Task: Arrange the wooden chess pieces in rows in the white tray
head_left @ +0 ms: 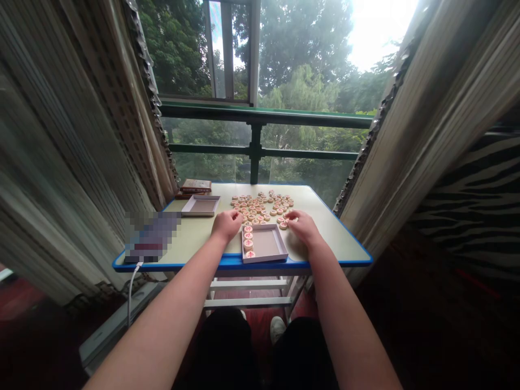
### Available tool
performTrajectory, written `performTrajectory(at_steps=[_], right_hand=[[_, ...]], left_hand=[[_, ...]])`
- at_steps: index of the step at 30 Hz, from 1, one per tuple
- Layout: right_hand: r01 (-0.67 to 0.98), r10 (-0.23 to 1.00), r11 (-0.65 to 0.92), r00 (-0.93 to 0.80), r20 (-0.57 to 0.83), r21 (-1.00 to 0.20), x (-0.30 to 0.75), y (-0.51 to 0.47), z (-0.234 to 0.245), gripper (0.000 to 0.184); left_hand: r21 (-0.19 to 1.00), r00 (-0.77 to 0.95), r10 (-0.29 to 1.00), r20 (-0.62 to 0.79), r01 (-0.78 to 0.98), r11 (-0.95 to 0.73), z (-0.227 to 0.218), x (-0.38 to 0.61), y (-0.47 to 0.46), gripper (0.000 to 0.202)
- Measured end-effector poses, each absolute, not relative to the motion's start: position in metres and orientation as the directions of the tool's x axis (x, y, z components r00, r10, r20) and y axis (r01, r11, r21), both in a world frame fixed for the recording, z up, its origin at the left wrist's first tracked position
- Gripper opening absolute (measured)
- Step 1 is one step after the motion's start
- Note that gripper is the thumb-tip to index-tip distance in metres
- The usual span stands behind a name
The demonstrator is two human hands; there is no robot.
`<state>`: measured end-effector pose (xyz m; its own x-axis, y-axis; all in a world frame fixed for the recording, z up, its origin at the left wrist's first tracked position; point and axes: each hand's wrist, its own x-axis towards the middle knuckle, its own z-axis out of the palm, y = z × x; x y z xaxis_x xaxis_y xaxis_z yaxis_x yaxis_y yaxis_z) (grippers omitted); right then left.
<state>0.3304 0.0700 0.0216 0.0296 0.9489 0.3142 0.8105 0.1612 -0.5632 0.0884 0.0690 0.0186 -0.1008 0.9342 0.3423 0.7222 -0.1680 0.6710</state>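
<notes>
Round wooden Chinese chess pieces (255, 209) with painted characters lie spread over the middle of the table. In front of them sits a shallow open box (280, 255), with a column of red-marked pieces (248, 243) along its left side. My left hand (227, 225) is closed beside the box's far left corner, its fingertips pinched together at the edge of the spread; anything inside them is hidden. To the right of the box, my right hand (301, 227) has its fingers bent and closed on a piece at the right edge of the spread, mostly covered by the fingertips.
A second shallow tray (201, 206) stands at the left, before small stacked boxes (196, 186). A blurred flat object (151, 238) with a white cable (130, 292) lies at the left edge of the blue-rimmed table (337, 246). Curtains hang on both sides; a green railing (260, 115) runs behind.
</notes>
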Motion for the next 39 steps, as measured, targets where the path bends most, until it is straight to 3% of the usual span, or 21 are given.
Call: performTrajectory(at_steps=[10,23,34,39], right_hand=[[0.819,0.97,0.191,-0.072,0.233,-0.541,0.328,0.06,0.029,0.015],[0.802,0.952,0.192,-0.011,0.306,-0.566,0.329,0.067,0.023,0.024],[0.886,0.954,0.105,0.039,0.298,-0.451,0.326,0.073,0.013,0.039],[0.88,0.942,0.145,0.017,0.334,-0.452,0.326,0.074,0.014,0.028]], left_hand=[[0.665,-0.101,0.932,0.348,0.728,-0.169,0.02,0.088,0.069,0.025],[0.658,-0.1,0.931,0.35,0.734,-0.168,0.019,0.088,0.071,0.026],[0.676,-0.101,0.933,0.345,0.716,-0.173,0.017,0.087,0.07,0.026],[0.686,-0.11,0.935,0.337,0.709,-0.164,0.016,0.086,0.07,0.025]])
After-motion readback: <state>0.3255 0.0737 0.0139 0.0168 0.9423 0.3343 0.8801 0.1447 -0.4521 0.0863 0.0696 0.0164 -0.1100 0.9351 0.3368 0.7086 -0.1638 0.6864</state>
